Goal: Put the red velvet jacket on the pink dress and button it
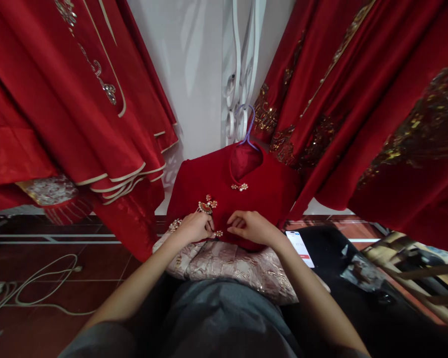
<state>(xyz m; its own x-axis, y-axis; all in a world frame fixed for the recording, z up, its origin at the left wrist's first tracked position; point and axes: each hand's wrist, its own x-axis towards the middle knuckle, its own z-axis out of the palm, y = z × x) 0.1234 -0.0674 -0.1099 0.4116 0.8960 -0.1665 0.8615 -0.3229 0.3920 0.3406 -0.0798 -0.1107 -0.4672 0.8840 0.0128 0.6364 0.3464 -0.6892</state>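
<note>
Forearms reach forward from the wearer's body and converge, the left slanting toward one or two o'clock, the right toward eleven. Both hands meet over the lower part of a red garment, which lies directly ahead, its neckline toward twelve. The left hand is turned knuckles-up, fingers bent inward and down, the fingertips near a small gold clasp that sits between the hands. The right hand faces it from the three o'clock side, wrist bent slightly, fingers curved toward nine, the thumb below them. A clear gap separates the hands; whether either pinches anything fine cannot be told.

With the dial centred on the hands, a fan-shaped ornament lies at eleven, just beyond the left knuckles. A collar clasp and, farther off, a purple hanger at the neckline stand between twelve and one. Pale brocade spreads at six, beneath the forearms. A phone with a lit screen lies between three and four, and a clear plastic bag farther out that way. Red drapery hangs at ten to eleven and one to two. A pale cable loops on the floor between eight and nine.
</note>
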